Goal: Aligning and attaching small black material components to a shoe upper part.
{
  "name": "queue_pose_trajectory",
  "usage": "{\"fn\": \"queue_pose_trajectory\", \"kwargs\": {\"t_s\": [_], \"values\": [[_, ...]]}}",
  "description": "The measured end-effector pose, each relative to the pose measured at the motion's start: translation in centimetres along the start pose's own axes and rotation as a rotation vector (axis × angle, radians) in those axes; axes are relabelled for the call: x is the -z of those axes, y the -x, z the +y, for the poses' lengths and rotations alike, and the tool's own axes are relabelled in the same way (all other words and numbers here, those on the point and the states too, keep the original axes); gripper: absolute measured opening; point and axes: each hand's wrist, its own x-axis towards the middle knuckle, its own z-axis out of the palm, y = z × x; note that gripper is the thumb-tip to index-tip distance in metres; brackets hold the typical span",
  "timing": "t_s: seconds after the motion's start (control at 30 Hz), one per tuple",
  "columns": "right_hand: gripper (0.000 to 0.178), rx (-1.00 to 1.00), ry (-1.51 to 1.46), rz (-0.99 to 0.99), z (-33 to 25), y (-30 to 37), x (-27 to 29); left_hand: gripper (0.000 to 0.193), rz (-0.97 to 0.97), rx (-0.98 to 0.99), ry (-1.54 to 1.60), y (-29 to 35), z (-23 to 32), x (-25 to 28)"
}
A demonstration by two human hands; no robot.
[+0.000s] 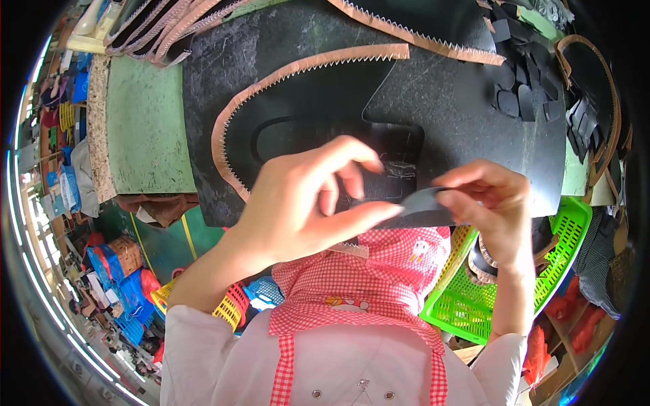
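Note:
My right hand pinches a small, thin grey piece between thumb and fingertips, above the near edge of a dark work board. My left hand is beside it, with thumb and fingers apart. Its thumb tip is at the left end of the grey piece; whether it touches I cannot tell. Under my left hand lies a large black sheet piece, its curved rim bordered by a tan strip with a zigzag edge. My left hand and wrist hide part of that strip.
Several small black pieces are heaped at the far right of the board. Another tan-edged strip lies at the far edge, and stacked strips at the far left. A green basket stands below right, by my right forearm.

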Motion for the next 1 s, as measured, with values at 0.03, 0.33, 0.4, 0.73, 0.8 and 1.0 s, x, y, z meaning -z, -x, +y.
{"fn": "queue_pose_trajectory", "kwargs": {"t_s": [0.03, 0.33, 0.4, 0.73, 0.8, 1.0], "values": [[0.013, -0.032, 0.021, -0.032, -0.2, -0.3, -0.8, 0.015, -0.053, 0.021, 0.003, -0.5, 0.3, -0.6], [0.021, 0.624, 0.792, 0.2, 2.6, -3.3, -0.4, 0.013, -0.1, 0.264, 0.156, -3.1, -0.5, -0.7], [0.022, 0.619, 0.786, 0.21, 2.8, -3.4, -0.4, 0.013, -0.125, 0.312, 0.134, -3.5, -0.6, -0.9], [0.027, 0.632, 0.767, 0.231, 3.1, -3.6, -0.4, 0.014, -0.124, 0.328, 0.083, -4.0, -0.7, -1.3], [0.027, 0.635, 0.765, 0.234, 3.2, -3.6, -0.4, 0.014, -0.116, 0.324, 0.078, -3.8, -0.7, -1.4], [0.027, 0.633, 0.765, 0.239, 3.2, -3.5, -0.4, 0.015, -0.086, 0.295, 0.018, -3.7, -0.7, -1.7]]}}
